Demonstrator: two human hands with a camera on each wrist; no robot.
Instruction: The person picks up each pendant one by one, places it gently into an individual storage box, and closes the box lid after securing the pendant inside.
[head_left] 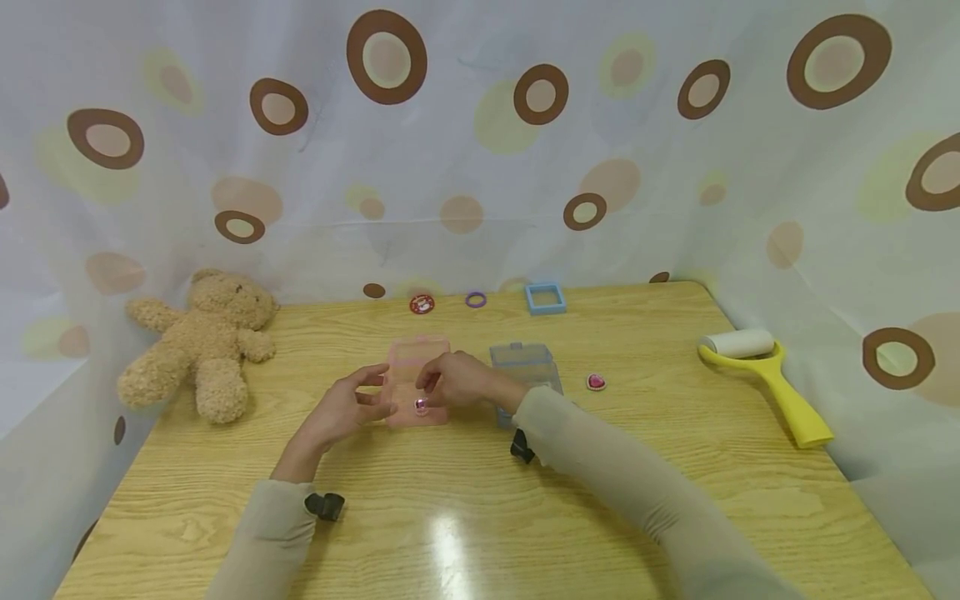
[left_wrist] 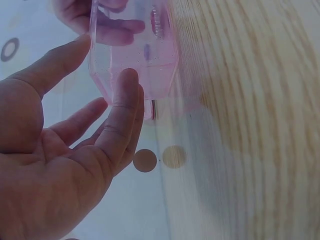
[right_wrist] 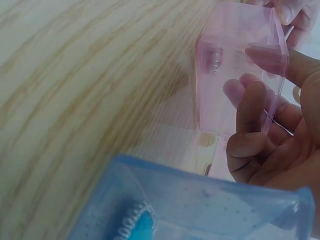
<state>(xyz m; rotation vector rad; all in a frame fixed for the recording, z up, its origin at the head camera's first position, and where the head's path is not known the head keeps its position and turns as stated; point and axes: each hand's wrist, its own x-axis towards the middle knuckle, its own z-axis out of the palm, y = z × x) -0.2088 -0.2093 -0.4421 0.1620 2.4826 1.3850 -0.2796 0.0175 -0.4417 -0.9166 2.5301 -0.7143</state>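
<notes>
A translucent pink box (head_left: 405, 367) stands with its lid tipped back on the table. Low inside it lies a pink gem with a beaded rim (head_left: 422, 407), also visible through the wall in the right wrist view as a pink gem (right_wrist: 216, 59). My left hand (head_left: 348, 408) is at the box's left side, fingers fairly straight, its fingertips close to the wall. From the right, my right hand (head_left: 461, 379) reaches over the rim; some fingers show through the pink wall, bent and apart from the gem. Neither hand holds anything.
Under my right forearm stands a translucent blue box (head_left: 521, 357) with a blue beaded gem (right_wrist: 142, 227) inside. Another pink gem (head_left: 596, 382) lies right of it. Behind are a red badge (head_left: 422, 304), purple ring (head_left: 476, 293) and blue frame (head_left: 546, 310). A teddy bear (head_left: 206, 342) and yellow-handled roller (head_left: 787, 392) flank them.
</notes>
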